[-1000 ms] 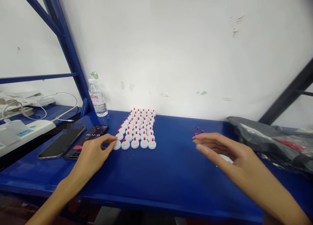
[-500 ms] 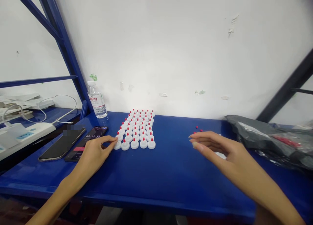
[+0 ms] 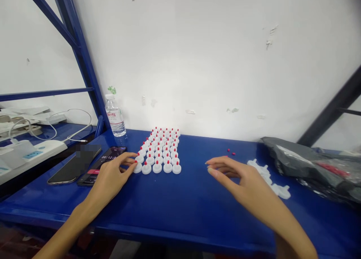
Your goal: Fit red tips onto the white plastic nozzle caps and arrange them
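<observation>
White nozzle caps (image 3: 157,167) with small red tips stand upright in close rows on the blue table. At the front left corner, my left hand (image 3: 117,170) is beside the end cap (image 3: 137,168), its thumb and fingers parted around the red tip. Right of the rows, my right hand (image 3: 239,178) hovers over the table with thumb and fingertips slightly apart and nothing visible between them. Loose red tips (image 3: 233,153) lie behind the right hand. Several white caps without red tips (image 3: 282,191) lie beyond its wrist, partly hidden by the hand.
Two phones (image 3: 75,165) lie at the left, one showing a timer. A water bottle (image 3: 115,118) stands against the wall behind them. A power strip (image 3: 36,157) with cables is at far left. A dark plastic bag (image 3: 299,159) with red contents lies at the right.
My left fingers have parted from their pinch at the corner cap, whose red tip now shows. My right hand has moved left, uncovering the loose white caps. The view has shifted slightly.
</observation>
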Demonstrator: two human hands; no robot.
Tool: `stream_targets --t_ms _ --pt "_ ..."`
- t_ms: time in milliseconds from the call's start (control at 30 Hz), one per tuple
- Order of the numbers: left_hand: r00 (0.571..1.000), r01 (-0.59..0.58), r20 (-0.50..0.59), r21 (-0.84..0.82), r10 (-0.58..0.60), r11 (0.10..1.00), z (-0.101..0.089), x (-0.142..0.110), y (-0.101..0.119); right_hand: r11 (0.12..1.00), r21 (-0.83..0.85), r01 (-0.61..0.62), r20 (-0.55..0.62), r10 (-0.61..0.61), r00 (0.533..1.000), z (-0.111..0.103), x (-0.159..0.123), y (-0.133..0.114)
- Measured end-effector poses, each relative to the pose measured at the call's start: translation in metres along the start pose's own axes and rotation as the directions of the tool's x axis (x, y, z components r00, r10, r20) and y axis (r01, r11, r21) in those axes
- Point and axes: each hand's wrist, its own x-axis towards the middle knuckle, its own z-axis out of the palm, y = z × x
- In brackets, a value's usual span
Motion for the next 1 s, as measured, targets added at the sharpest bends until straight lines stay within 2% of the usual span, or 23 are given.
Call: stream_targets --t_ms 67,233,300,367,467,533,633,800,900,1000 --pt "0.999 -0.026 -0.022 0.031 0.027 0.999 0.0 -0.003 0.0 1.0 0.009 0.014 -0.001 -0.014 1.0 0.003 0.0 -0.001" --pt "0.972 -0.098 -0.2 0.142 0.126 0.985 -0.008 -0.003 0.014 0.99 0.136 0.032 -0.054 -0.025 0.998 0.022 0.011 0.001" --pt "0.962 -0.146 -0.219 0.095 0.164 0.985 -0.011 0.011 0.024 0.973 0.228 0.029 -0.086 -0.009 0.996 0.037 0.026 0.002" --pt "0.958 -0.192 -0.215 0.011 0.19 0.981 -0.011 0.036 0.032 0.953 0.301 0.048 -0.094 -0.02 0.995 0.055 0.049 0.002" --pt "0.975 -0.14 -0.195 -0.196 0.101 0.971 -0.002 0.09 0.033 0.914 0.403 0.03 -0.087 0.006 0.996 0.083 0.092 0.001" --pt "0.988 0.015 -0.128 -0.449 -0.081 0.893 0.01 0.123 0.026 0.907 0.422 -0.001 -0.122 0.058 0.991 0.099 0.122 0.002" --pt "0.977 0.131 -0.073 -0.545 -0.203 0.828 0.031 0.155 0.006 0.887 0.457 -0.061 -0.221 0.179 0.959 0.118 0.161 0.012" --pt "0.93 0.266 0.002 -0.691 -0.366 0.672 0.059 0.167 -0.025 0.838 0.517 -0.173 -0.321 0.377 0.868 0.139 0.205 0.041" --pt "0.917 0.264 0.009 -0.761 -0.398 0.592 0.071 0.172 -0.034 0.826 0.525 -0.206 -0.332 0.422 0.844 0.15 0.22 0.052" --pt "0.911 0.254 0.018 -0.811 -0.412 0.527 0.082 0.18 -0.038 0.835 0.502 -0.225 -0.33 0.426 0.843 0.161 0.229 0.055"
